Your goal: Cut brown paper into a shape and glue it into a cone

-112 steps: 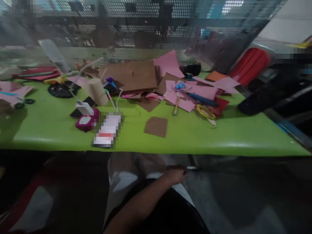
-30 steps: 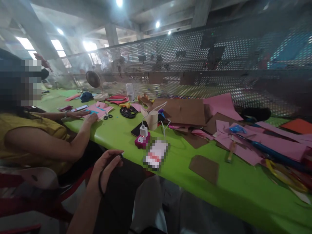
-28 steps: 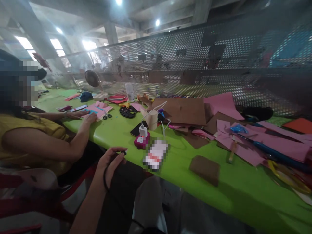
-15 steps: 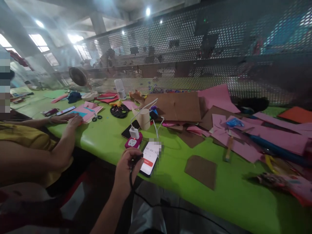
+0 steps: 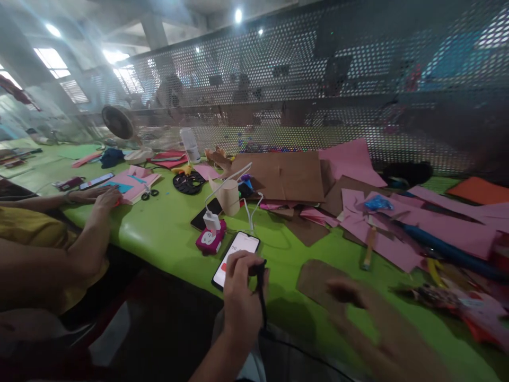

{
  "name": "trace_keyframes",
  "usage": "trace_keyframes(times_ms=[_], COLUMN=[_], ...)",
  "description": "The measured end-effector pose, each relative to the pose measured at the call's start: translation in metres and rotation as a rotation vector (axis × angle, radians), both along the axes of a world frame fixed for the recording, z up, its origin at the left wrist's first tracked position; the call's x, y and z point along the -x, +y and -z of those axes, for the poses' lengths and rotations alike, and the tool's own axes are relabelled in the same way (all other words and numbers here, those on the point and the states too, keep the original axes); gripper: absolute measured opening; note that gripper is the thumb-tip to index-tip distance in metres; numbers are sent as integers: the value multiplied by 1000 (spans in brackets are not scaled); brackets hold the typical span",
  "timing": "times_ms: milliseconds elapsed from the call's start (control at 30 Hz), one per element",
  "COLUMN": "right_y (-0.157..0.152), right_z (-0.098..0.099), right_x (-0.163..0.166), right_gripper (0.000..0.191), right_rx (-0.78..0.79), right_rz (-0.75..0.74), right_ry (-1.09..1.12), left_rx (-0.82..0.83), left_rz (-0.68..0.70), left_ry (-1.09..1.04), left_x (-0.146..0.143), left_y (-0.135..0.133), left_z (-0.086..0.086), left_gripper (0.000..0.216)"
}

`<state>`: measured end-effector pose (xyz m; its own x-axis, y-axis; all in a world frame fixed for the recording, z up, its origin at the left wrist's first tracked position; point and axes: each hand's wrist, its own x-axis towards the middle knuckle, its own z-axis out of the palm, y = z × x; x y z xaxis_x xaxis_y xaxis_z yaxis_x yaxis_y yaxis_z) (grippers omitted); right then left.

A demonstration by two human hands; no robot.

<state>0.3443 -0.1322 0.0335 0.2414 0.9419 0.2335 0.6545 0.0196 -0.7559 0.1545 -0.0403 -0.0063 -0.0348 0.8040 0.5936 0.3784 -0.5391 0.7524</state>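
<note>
Table [image 5: 167,228]: bright lime green, glossy; phone [image 5: 236,251]: black frame, white lit screen with a red patch; socket block [image 5: 210,240]: magenta, carrying a white plug. Paper sheets [image 5: 397,223]: pink, with an orange one [image 5: 479,189] at the far right; cardboard [image 5: 283,175] and the small card piece [image 5: 314,277]: plain brown. Cord [image 5: 261,289] in the left hand [image 5: 242,305]: black; neighbour's top [image 5: 27,233]: mustard yellow; back screen [image 5: 318,79]: grey metal, dotted with holes.

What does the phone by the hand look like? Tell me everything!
The phone is a thin dark slab lying flat on the green table, near its front edge. Its screen is lit white with a red spot low down. The left hand, pinching a black cable, covers its near corner. A pink plug block sits just beside it.
</note>
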Motion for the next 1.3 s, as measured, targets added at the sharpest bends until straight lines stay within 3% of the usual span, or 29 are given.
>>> trace_keyframes(times_ms=[100, 233, 400, 500, 633, 767, 933, 1133, 1300], right_y=[30, 51, 54, 59, 73, 90, 103, 107, 114], right_z=[5, 12, 27, 31, 27, 21, 20, 8, 5], right_x=[36, 63, 54, 44, 31, 23, 19, 35, 64], right_gripper=[37, 20, 22, 24, 26, 22, 22, 21, 21], right_rx=[175, 225, 244, 205, 141, 88, 82, 98, 111], right_rz=[-251, -192, -144, -115, -40, -53, -120, -177, -275], right_ry=[88, 190, 268, 299, 280, 201, 135, 132, 96], left_rx=[-17, -101, -98, -55, 161, 286, 255, 228, 172], left_rz=[67, 67, 151, 34, -204, -204, -215, -145, 27], left_ry=[13, 68, 236, 332, 401, 457, 454, 442, 420], left_x=[-9, -8, 5, 20, 44, 54, 50, 24, 10], left_y=[-6, -11, -19, -19, -7, 1, -2, -6, -10], left_z=[4, 11, 22, 25, 28, 35, 44, 39, 38], left_gripper=[33, 42, 56, 61, 75, 87, 82, 92, 94])
